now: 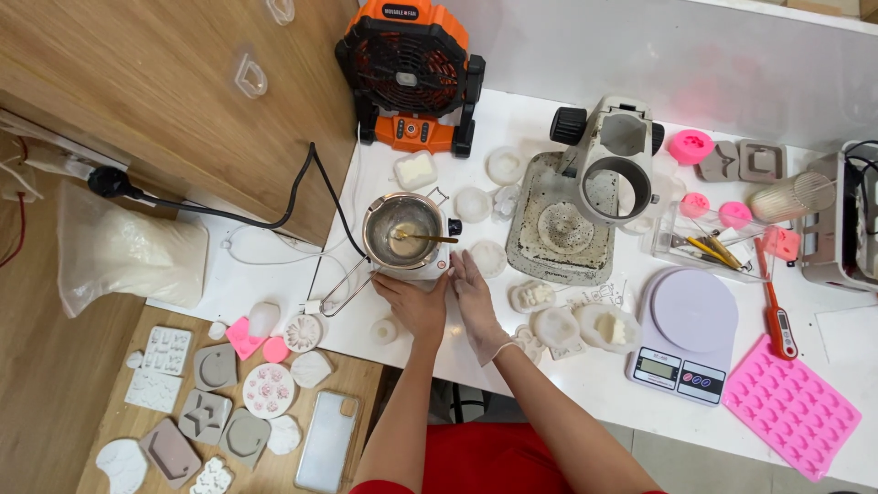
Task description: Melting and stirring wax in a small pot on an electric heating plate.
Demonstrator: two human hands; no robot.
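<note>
A small metal melting pot (pixel 402 229) sits on a white heater base on the white table (pixel 549 384), with a gold spoon (pixel 425 238) resting in its pale liquid. My left hand (pixel 414 302) lies flat on the table just in front of the pot, fingers together, holding nothing. My right hand (pixel 476 297), in a thin clear glove, rests beside it with its fingers stretched toward the pot's base, also holding nothing. Both hands touch the table close to each other.
An orange fan (pixel 409 73) stands behind the pot. A stand with a ring (pixel 594 192) is to the right, then a kitchen scale (pixel 686 334), a red thermometer (pixel 776 306) and a pink mould (pixel 791 402). White silicone moulds (pixel 567 325) lie around; plaster shapes (pixel 219 402) and a phone (pixel 327 441) cover the lower wooden table.
</note>
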